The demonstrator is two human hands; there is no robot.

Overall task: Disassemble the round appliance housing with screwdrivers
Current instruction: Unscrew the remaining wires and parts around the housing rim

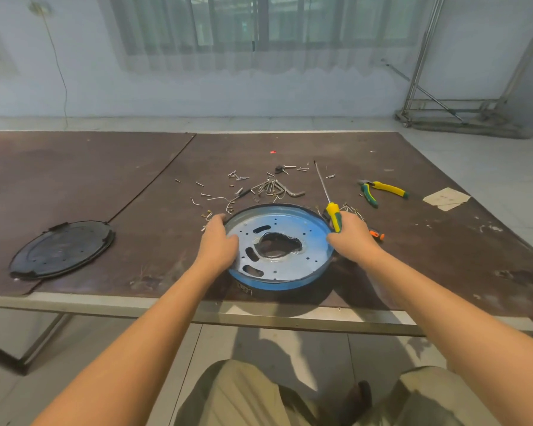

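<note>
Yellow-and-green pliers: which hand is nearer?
Right. The right hand, holding a yellow-handled screwdriver, is at the blue round housing's right rim, left of the pliers; the left hand grips its left rim.

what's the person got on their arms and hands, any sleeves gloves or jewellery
Nothing is worn on either. The left hand and right hand have no gloves, and no rings, watch or wristband show. Both forearms are bare up to the frame edge, with no sleeve in view. Khaki trousers show below.
</note>
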